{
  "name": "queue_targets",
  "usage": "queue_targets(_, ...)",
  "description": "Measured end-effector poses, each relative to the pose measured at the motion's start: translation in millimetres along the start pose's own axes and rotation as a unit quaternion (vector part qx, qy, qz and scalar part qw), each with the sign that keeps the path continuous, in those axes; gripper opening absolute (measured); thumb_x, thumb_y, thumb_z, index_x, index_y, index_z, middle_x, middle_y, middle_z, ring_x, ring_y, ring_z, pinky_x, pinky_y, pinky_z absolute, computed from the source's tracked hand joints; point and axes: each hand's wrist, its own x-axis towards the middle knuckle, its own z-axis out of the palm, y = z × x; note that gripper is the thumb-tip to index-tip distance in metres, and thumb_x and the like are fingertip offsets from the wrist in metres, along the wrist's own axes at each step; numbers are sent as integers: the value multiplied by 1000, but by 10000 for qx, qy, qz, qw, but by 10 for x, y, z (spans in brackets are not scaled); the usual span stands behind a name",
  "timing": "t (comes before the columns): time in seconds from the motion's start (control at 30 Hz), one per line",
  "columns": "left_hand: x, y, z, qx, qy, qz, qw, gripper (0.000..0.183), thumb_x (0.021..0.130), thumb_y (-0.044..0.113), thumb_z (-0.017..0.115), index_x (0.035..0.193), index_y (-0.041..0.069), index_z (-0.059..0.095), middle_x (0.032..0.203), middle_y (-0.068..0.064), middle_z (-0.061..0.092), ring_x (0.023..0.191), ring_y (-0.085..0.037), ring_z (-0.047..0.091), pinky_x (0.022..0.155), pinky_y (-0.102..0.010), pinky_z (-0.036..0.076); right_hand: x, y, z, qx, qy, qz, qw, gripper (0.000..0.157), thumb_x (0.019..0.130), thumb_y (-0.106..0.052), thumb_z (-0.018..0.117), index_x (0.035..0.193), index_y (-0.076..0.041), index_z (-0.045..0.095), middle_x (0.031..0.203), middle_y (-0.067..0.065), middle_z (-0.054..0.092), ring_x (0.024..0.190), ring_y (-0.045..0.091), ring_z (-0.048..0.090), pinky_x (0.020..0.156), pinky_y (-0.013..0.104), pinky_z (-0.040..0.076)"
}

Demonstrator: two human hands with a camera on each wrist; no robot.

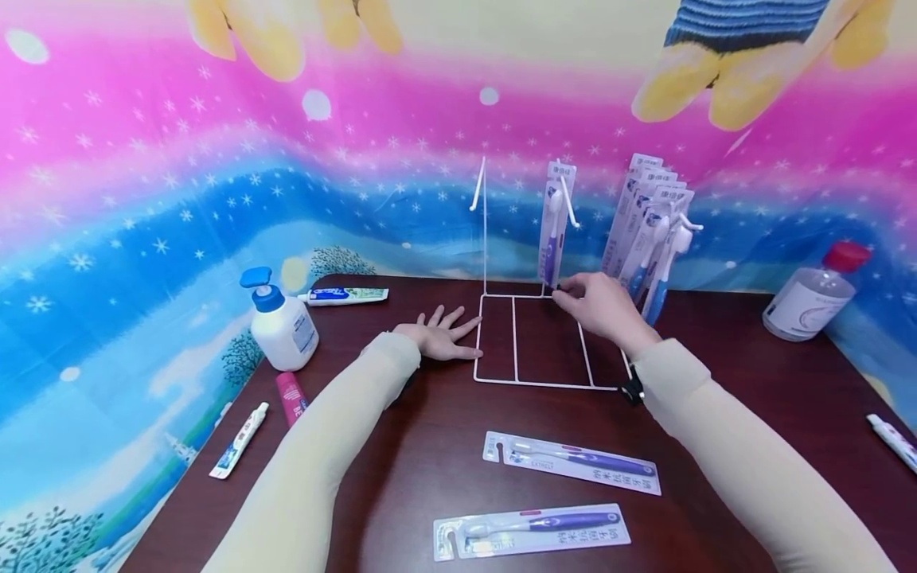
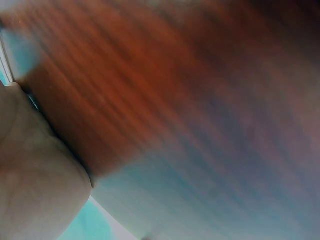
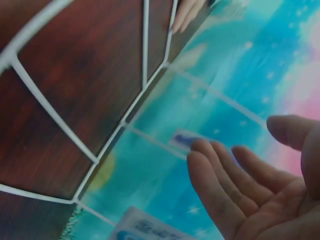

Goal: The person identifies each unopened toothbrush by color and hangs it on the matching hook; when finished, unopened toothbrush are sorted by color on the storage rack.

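Observation:
A white wire display rack (image 1: 515,342) stands on the table. My left hand (image 1: 440,338) lies spread on the tabletop, its fingertips at the rack's left base wire. One packaged purple toothbrush (image 1: 552,239) hangs from the rack's middle hook. Close to that pack's lower end is my right hand (image 1: 602,306); in the right wrist view the hand (image 3: 255,190) has relaxed fingers and a thumb held apart, with nothing gripped. Several packaged toothbrushes (image 1: 648,227) hang from the right hook. Nearer the front lie two purple toothbrush packs (image 1: 573,463) (image 1: 533,532). The left wrist view is blurred.
To the left are a white pump bottle (image 1: 284,330), a pink tube (image 1: 290,398) and toothpaste tubes (image 1: 347,296) (image 1: 239,440). At right stand a red-capped bottle (image 1: 809,298) and another tube (image 1: 894,440). A patterned cloth (image 1: 401,199) hangs behind the rack.

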Motion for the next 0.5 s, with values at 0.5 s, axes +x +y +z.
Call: queue_targets(0.5, 53, -16, 9, 137, 54, -88, 9999, 87, 64, 91, 25, 136, 57, -9, 151, 13, -16, 135, -27, -21, 104, -56, -8, -1215, 26, 447, -904, -1483, -1112, 9785, 39, 78, -31, 73, 111, -12, 66, 101, -2, 64, 94, 15, 58, 81, 38, 46)
